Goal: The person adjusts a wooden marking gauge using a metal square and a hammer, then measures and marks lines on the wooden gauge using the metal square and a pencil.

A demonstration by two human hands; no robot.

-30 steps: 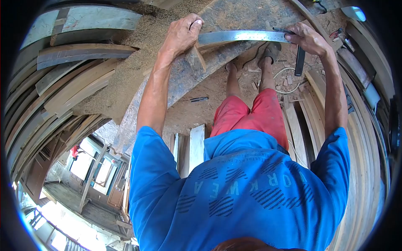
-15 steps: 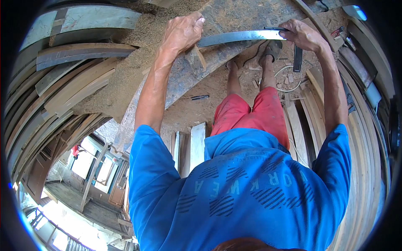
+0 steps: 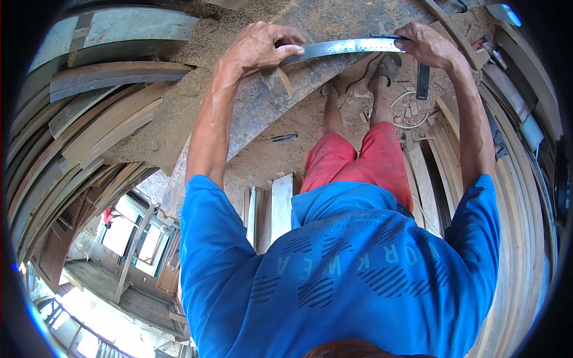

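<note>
A shiny metal ruler (image 3: 340,47), bowed by the lens, spans the gap between my two hands above a worn board. My left hand (image 3: 261,48) is curled at its left end, with the thumb and fingers pinching the strip. At the right end, my right hand (image 3: 427,45) is closed on a thin dark pencil (image 3: 385,36), which points left along the ruler's upper edge. Those fingers also meet the ruler's end; how firmly they grip it is hidden. Below my left hand, a small wood piece (image 3: 279,82) lies on the board (image 3: 250,122).
Stacked curved planks (image 3: 113,122) line the left side, and long boards (image 3: 507,197) the right. Sawdust (image 3: 152,131) is heaped by the board. Dark pliers (image 3: 285,137), a pale cable (image 3: 412,126) and wood scraps lie on the floor around my feet.
My left hand has turned and its thumb has slid right onto the ruler, with a gap now showing inside the curled fingers. The ruler and my right hand have shifted slightly left and up.
</note>
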